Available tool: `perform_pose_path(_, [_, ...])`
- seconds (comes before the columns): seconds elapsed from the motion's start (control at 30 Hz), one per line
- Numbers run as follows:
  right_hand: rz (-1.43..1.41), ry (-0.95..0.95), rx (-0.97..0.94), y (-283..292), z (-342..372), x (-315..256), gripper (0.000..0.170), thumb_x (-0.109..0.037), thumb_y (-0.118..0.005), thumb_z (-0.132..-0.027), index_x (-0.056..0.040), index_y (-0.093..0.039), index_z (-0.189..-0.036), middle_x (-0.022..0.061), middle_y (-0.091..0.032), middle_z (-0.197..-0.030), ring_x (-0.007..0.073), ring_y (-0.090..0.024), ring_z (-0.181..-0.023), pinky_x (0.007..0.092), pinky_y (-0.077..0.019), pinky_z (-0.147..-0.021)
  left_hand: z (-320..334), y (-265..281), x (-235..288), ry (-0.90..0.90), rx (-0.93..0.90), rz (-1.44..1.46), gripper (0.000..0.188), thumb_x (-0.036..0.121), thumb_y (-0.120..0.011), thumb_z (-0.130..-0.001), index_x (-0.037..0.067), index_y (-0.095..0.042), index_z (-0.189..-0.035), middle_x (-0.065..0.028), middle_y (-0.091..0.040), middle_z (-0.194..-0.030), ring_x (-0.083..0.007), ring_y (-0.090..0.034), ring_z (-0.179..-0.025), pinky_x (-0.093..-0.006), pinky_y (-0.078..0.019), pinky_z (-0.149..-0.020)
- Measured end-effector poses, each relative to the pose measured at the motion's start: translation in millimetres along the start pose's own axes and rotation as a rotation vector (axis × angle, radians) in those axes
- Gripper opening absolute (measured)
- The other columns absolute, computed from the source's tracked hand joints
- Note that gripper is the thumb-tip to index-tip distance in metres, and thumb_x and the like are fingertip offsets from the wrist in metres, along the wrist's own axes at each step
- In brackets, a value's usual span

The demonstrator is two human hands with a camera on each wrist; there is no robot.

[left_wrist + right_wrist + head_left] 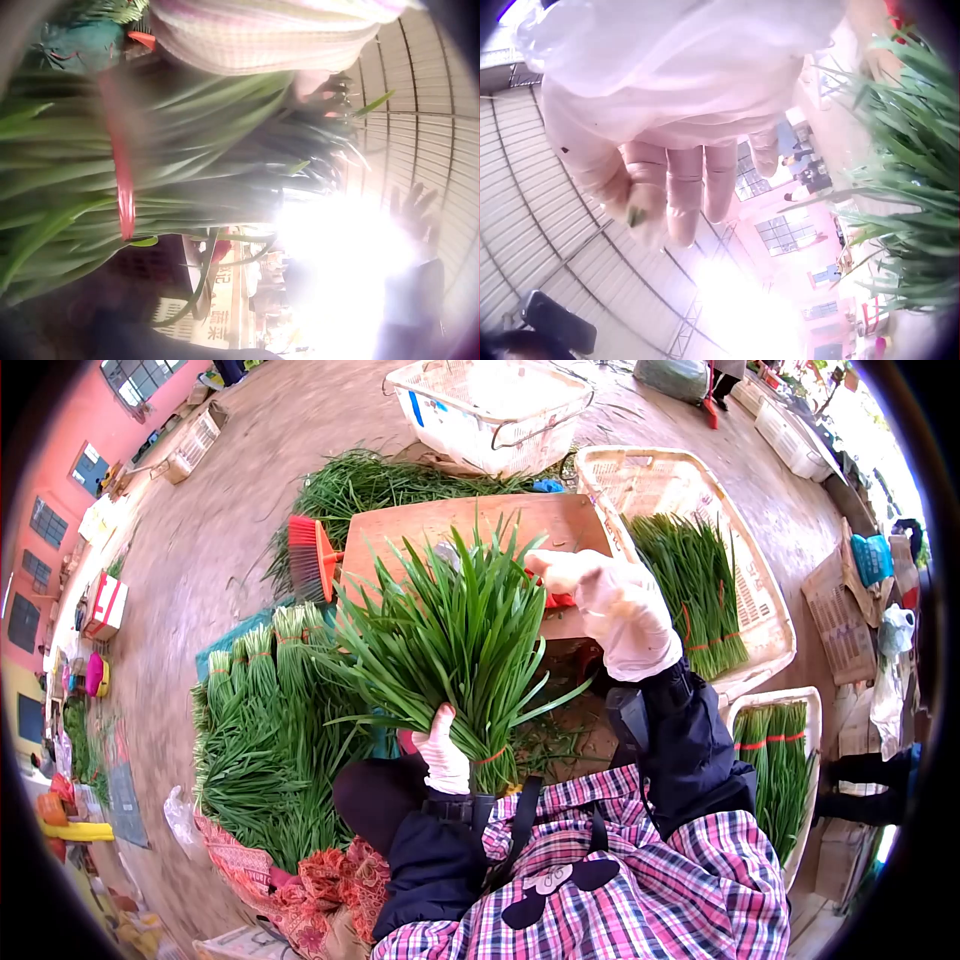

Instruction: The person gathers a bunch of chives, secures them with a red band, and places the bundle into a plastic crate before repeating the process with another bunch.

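A thick bunch of garlic chives (pixel 450 630) stands upright, leaf tips fanned out at the top. My gloved left hand (pixel 442 750) grips it low down, thumb across the front, beside a red band (pixel 124 180) tied round it. In the left wrist view the glove (pixel 270 34) covers the top of the bunch. My gloved right hand (pixel 625 610) is raised to the right of the leaves, apart from them. Its fingers (pixel 682 199) are loosely bent and a small green leaf scrap (pixel 636 217) shows at the thumb and index tips.
A wooden board (pixel 390 535) lies behind the bunch, with a red brush (pixel 308 558) at its left. Banded chives (pixel 270 730) are heaped at the left. White crates (pixel 765 600) with tied bunches stand at the right; another basket (pixel 490 435) is at the back.
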State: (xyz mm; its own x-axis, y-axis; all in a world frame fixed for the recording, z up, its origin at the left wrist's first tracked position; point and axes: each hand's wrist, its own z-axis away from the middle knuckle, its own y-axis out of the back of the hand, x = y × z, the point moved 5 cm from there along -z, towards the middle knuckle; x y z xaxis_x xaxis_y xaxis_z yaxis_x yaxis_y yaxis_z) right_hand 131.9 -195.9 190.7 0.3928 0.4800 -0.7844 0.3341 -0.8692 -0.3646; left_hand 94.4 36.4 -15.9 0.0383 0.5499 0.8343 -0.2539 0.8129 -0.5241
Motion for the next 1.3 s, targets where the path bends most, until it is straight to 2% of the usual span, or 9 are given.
perform_pose_path(0.07, [0.049, -0.1, 0.009, -5.3, -3.5, -2.8, 0.019, -0.011, -0.062, -0.082, -0.0016, -0.07, -0.097, 0.0149, -0.067, -0.113, 0.03, -0.054, -0.122, 0.0456, -0.0365, -0.108, -0.6, 0.9, -1.4, -0.001, -0.009, -0.013, 0.036, 0.014, -0.067, -0.082, 0.0, -0.063, -0.115, -0.0034, -0.064, -0.106, -0.0159, -0.06, -0.09, -0.0321, -0.0496, -0.086])
perform_pose_path(0.1, [0.311, -0.12, -0.055, -2.8, -7.7, 5.0, 0.021, -0.004, -0.063, -0.078, -0.0039, -0.069, -0.098, 0.0128, -0.069, -0.108, 0.0267, -0.059, -0.115, 0.0414, -0.0403, -0.104, -1.3, 1.7, -2.5, -0.002, -0.014, -0.021, 0.035, 0.014, -0.067, -0.082, 0.0, -0.063, -0.114, -0.0032, -0.064, -0.106, -0.0157, -0.06, -0.09, -0.0319, -0.0496, -0.086])
perform_pose_path(0.23, [1.38, 0.059, -0.317, -7.7, -13.4, 39.1, 0.014, -0.016, -0.065, -0.077, -0.011, -0.07, -0.089, 0.0054, -0.065, -0.078, 0.0276, -0.062, -0.081, 0.0412, -0.0438, -0.081, -3.0, 7.7, -8.7, -0.007, -0.007, -0.07, 0.036, 0.014, -0.066, -0.082, 0.001, -0.063, -0.115, -0.0041, -0.064, -0.108, -0.0163, -0.06, -0.092, -0.032, -0.0495, -0.087])
perform_pose_path(0.4, [1.722, 0.122, -0.409, -6.8, -4.4, 66.5, 0.008, -0.021, -0.066, -0.076, -0.0135, -0.065, -0.079, 0.0043, -0.061, -0.069, 0.0246, -0.063, -0.076, 0.0406, -0.0427, -0.079, -3.3, 10.7, -11.8, -0.001, -0.016, -0.084, 0.035, 0.012, -0.064, -0.082, 0.001, -0.063, -0.116, -0.0047, -0.064, -0.111, -0.017, -0.061, -0.096, -0.0323, -0.0489, -0.089])
perform_pose_path(0.8, [1.829, 0.007, -0.578, -7.8, -4.8, 81.1, 0.006, -0.02, -0.064, -0.073, -0.0142, -0.064, -0.07, 0.0046, -0.061, -0.069, 0.0238, -0.063, -0.076, 0.0441, -0.042, -0.09, -5.6, 5.4, -13.8, 0.043, -0.085, 0.109, 0.043, 0.005, -0.069, -0.081, -0.001, -0.058, -0.123, -0.0044, -0.063, -0.115, -0.0177, -0.06, -0.098, -0.0318, -0.0477, -0.092])
perform_pose_path(1.03, [1.797, 0.384, -0.05, -5.8, 18.9, 81.9, 0.011, -0.016, -0.065, -0.066, -0.016, -0.057, -0.074, 0.0013, -0.05, -0.069, 0.0227, -0.057, -0.075, 0.0559, -0.0329, -0.105, -4.5, 1.0, -9.2, 0.007, -0.031, 0.121, 0.048, 0.007, -0.074, -0.079, 0.0, -0.059, -0.124, -0.0033, -0.063, -0.118, -0.0176, -0.059, -0.103, -0.031, -0.0446, -0.095])
perform_pose_path(1.17, [1.8, 0.245, 0.017, 13.9, 28.9, 88.9, 0.018, -0.013, -0.066, -0.065, -0.016, -0.061, -0.082, 0.0021, -0.057, -0.093, 0.0256, -0.057, -0.101, 0.0638, -0.0241, -0.109, -0.3, 0.9, -2.2, 0.007, -0.008, 0.001, 0.054, 0.014, -0.074, -0.081, 0.0, -0.054, -0.129, -0.0064, -0.06, -0.122, -0.0204, -0.058, -0.106, -0.0349, -0.0462, -0.095])
perform_pose_path(1.2, [1.779, 0.224, 0.021, 18.6, 32.5, 88.9, 0.022, -0.012, -0.067, -0.064, -0.0164, -0.062, -0.085, 0.0026, -0.059, -0.111, 0.0279, -0.051, -0.118, 0.0662, -0.0196, -0.11, 0.7, -2.3, 1.0, -0.001, -0.007, 0.003, 0.055, 0.016, -0.074, -0.08, 0.0, -0.054, -0.129, -0.007, -0.06, -0.122, -0.021, -0.058, -0.105, -0.0357, -0.0461, -0.095])
perform_pose_path(1.3, [1.74, 0.336, 0.194, 23.5, 33.0, 65.5, 0.025, -0.001, -0.063, -0.065, -0.0161, -0.061, -0.084, 0.0029, -0.058, -0.126, 0.0295, -0.048, -0.126, 0.0625, -0.0171, -0.113, 0.4, -3.7, 3.6, 0.037, -0.006, 0.103, 0.046, 0.009, -0.073, -0.081, -0.002, -0.059, -0.123, -0.0075, -0.064, -0.117, -0.0197, -0.062, -0.1, -0.0341, -0.0491, -0.093])
